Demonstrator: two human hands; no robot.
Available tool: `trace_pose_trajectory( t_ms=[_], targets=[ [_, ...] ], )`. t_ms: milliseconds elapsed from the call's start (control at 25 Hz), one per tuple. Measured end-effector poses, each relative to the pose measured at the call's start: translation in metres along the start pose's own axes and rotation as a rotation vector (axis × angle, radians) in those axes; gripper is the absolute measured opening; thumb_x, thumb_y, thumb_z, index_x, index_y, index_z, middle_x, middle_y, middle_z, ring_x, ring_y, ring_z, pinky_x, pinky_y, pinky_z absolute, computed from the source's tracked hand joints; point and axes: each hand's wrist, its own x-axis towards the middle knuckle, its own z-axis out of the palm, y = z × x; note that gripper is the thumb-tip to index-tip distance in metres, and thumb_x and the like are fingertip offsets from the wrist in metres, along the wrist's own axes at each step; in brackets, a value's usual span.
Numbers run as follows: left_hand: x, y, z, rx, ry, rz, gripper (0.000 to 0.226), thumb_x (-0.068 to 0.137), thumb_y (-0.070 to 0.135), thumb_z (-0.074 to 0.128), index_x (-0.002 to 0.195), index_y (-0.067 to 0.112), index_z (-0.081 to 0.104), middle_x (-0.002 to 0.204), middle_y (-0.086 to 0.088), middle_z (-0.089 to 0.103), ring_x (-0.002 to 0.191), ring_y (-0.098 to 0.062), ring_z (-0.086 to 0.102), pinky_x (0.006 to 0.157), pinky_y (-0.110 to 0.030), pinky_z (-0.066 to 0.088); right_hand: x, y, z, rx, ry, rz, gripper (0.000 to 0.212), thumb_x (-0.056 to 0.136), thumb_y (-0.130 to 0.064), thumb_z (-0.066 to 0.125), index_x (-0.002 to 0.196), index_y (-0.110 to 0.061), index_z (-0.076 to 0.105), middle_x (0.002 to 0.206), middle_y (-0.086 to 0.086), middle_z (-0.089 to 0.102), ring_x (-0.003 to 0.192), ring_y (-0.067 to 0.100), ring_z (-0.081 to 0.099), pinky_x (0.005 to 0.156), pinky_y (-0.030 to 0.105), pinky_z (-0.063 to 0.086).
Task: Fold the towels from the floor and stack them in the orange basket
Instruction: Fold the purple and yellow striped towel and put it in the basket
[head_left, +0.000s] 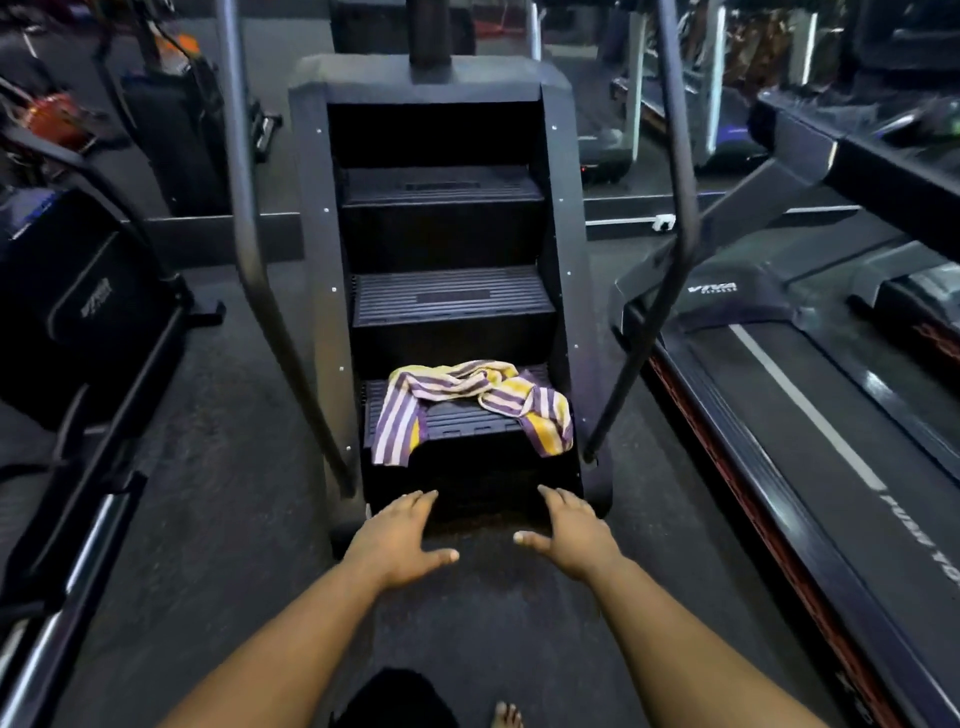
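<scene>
A crumpled towel (470, 402) with purple, white and yellow stripes lies draped over the lowest step of a black stair-climber machine (447, 291), its ends hanging over the step's front edge. My left hand (397, 540) and my right hand (569, 535) reach forward side by side below the towel, fingers straight and spread, palms down, holding nothing. Both hands are a short way in front of the step and do not touch the towel. No orange basket is in view.
The stair-climber's two grey handrails (244, 208) rise on either side of the steps. A treadmill (810, 405) runs along the right and another machine (78, 322) stands at the left. Dark rubber floor (218, 519) lies between them. My bare foot (506, 714) shows at the bottom.
</scene>
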Motion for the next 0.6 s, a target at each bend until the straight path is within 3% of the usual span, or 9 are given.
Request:
trace_pose_trajectory(
  t_ms=[240,440,600],
  targets=[
    [0.139,-0.001,-0.030,-0.049,-0.032,-0.010,0.103,0.086,0.067,0.065,0.163,0.019,0.017,0.168,-0.005,0.026,0.154,-0.022,0.027,0.122,-0.034,0.029,0.137,0.005,-0.044,-0.028,-0.054,-0.025,0.096,0.083,-0.075,0.061,0.159,-0.029,0.023,0.162,0.002,0.034,0.146,0.028,0.035,0.113,0.051,0.039],
    [0.246,-0.026,-0.049,-0.078,-0.172,-0.051,0.104,0.086,0.069,0.063,0.163,0.018,0.016,0.167,-0.007,0.028,0.152,-0.027,0.032,0.119,-0.040,0.035,0.222,0.014,-0.072,-0.012,-0.069,0.011,0.082,0.086,-0.069,0.062,0.152,-0.031,0.032,0.146,0.001,0.053,0.133,0.027,0.049,0.100,0.046,0.049],
    [0.320,-0.032,-0.055,-0.083,-0.260,-0.097,0.105,0.088,0.071,0.060,0.164,0.018,0.012,0.168,-0.007,0.024,0.152,-0.028,0.030,0.118,-0.040,0.036,0.295,0.026,-0.090,0.014,-0.114,0.066,0.075,0.089,-0.062,0.064,0.151,-0.027,0.040,0.144,-0.001,0.056,0.132,0.025,0.052,0.100,0.042,0.049]
  ],
)
